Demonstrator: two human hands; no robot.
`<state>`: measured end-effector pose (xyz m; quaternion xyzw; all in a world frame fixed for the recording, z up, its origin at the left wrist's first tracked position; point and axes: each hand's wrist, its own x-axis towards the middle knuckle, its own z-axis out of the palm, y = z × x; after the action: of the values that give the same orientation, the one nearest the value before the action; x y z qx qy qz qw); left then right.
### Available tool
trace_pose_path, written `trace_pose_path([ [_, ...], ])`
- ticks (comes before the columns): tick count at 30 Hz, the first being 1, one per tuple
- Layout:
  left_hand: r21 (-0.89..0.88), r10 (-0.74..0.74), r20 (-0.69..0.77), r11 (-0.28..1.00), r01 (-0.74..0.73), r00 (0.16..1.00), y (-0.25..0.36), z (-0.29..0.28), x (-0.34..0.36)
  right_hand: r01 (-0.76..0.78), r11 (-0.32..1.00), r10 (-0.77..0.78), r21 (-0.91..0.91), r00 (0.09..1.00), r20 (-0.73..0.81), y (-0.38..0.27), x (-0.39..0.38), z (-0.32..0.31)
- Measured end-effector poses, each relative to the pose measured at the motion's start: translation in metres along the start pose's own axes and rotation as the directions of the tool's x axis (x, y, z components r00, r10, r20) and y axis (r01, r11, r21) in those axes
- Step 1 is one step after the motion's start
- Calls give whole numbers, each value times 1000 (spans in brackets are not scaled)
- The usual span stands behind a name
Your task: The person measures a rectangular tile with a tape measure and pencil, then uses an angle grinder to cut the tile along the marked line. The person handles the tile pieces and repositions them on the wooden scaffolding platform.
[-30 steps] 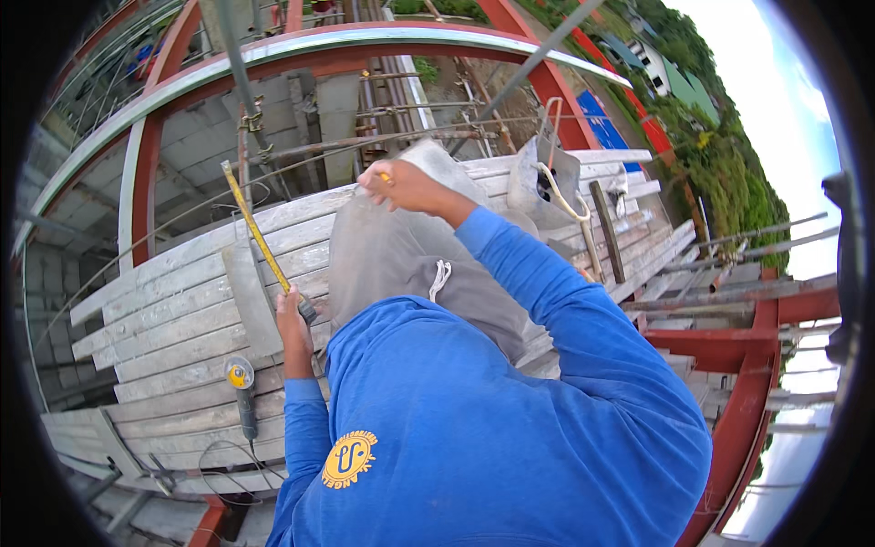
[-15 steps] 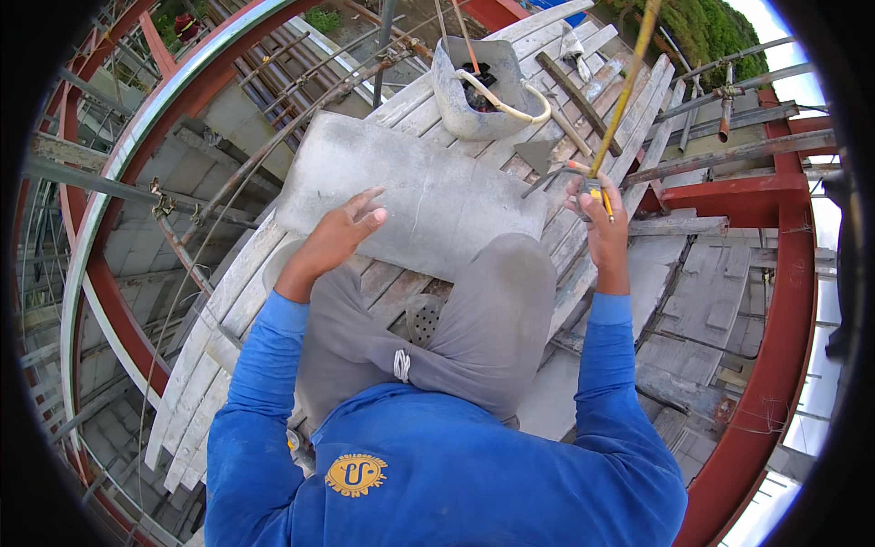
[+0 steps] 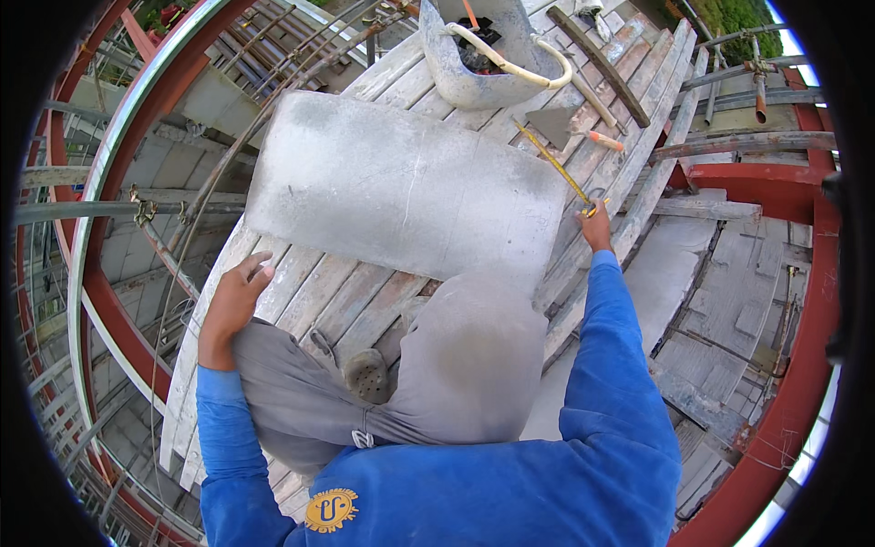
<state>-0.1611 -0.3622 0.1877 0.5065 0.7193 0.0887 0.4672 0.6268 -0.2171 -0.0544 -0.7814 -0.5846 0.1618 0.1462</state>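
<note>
My right hand (image 3: 597,228) is closed around a tape measure (image 3: 592,206), just off the right end of the grey sheet. Its yellow blade (image 3: 552,160) sticks out away from me, passing over the sheet's far right corner toward a trowel (image 3: 602,139) with an orange handle. The flat grey sheet (image 3: 401,191) lies on planks in front of my knees, with a faint line across its middle. Beside my left knee, my left hand (image 3: 233,301) is open and empty, its fingers loosely bent, apart from the sheet.
Pale planks (image 3: 314,292) form the platform under me. Beyond the sheet stands a grey tub (image 3: 447,68) with a hose handle and dark things inside. A wooden stick (image 3: 602,68) lies beside it. Red steel beams (image 3: 756,191) and metal pipes (image 3: 91,211) border both sides.
My left hand has drawn back from above the sheet to beside my left knee. My right hand has lowered with the tape measure, and its blade shows shorter. The view has shifted.
</note>
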Motion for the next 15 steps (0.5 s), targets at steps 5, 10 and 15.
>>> trace_pose_path([
  [5,32,-50,-78,998,52,996,-4,-9,-40,162,977,-146,-141,982,117,-49,83,22],
  [10,-14,-213,-157,977,214,964,-11,-10,-92,272,952,-249,-138,954,167,-52,85,9],
  [15,27,-214,-140,975,220,967,-18,-1,-124,497,837,-460,-227,865,198,-100,104,-15],
])
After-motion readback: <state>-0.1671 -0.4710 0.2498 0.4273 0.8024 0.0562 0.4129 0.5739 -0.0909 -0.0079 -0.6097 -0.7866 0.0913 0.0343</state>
